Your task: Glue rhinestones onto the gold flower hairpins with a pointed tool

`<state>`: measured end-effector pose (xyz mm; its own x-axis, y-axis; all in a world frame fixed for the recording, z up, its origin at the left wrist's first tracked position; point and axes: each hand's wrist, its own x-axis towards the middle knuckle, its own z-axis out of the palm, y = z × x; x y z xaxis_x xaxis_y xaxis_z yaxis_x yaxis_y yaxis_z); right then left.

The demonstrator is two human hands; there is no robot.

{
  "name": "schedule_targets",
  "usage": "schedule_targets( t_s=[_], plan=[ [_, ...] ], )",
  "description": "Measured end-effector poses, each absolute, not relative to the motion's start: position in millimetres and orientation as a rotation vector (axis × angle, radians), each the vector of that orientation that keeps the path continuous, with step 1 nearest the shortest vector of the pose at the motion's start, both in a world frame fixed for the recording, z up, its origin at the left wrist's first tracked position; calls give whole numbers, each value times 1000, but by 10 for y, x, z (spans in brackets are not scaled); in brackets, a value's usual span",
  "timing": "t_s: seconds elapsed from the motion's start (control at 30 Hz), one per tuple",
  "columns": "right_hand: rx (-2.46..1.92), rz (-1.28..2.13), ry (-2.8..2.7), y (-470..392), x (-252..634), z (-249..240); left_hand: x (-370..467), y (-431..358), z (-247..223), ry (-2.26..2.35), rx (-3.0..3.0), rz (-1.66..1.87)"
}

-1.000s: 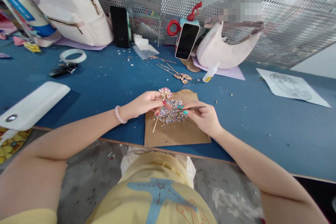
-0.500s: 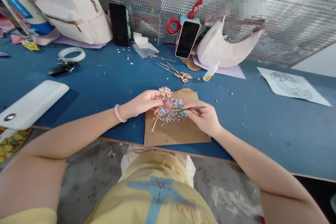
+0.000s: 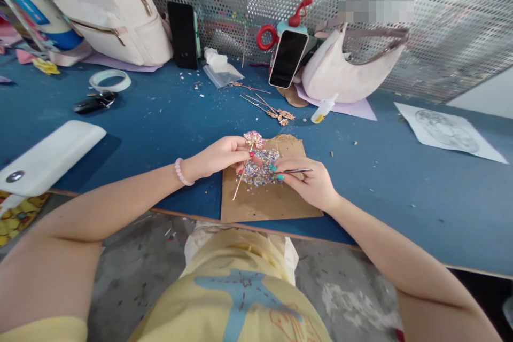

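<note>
Between the fingers of my left hand is a gold hairpin, its pink jewelled flower head up and its thin stem slanting down to the left. My right hand pinches slim metal tweezers, which point left toward a pile of small rhinestones. The pile lies on a piece of brown cardboard beneath both hands. Whether the tweezer tips hold a stone is too small to tell.
Several gold hairpins lie beyond the cardboard, near a small glue bottle. A phone, a pale handbag and a backpack stand along the mesh. At left are a tape roll and a white device.
My right hand has tilted slightly, so the tweezers lie flatter over the rhinestones. My left hand and the hairpin stay nearly still. The view has shifted a little.
</note>
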<state>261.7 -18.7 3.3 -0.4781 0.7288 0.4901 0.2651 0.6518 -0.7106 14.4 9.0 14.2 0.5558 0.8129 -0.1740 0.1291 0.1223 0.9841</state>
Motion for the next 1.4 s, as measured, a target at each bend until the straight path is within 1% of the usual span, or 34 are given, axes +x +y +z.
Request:
schedule_targets(
  t_s=[0.23, 0.63, 1.0, 1.13, 1.4],
  plan=[
    [-761, 663, -2060, -188, 2620, 36, 112, 122, 53, 857, 1396, 574],
    [-762, 587, -2040, -190, 2632, 38, 111, 116, 70, 864, 1371, 586],
    [-788, 553, -1986, -146, 2656, 10, 82, 186, -77, 825, 1278, 606],
    [-839, 567, -1993, -95, 2670, -11, 82, 184, -46, 801, 1287, 613],
    [-1108, 580, -1952, -2, 2723, -66, 94, 177, -37, 819, 1337, 656]
  ],
)
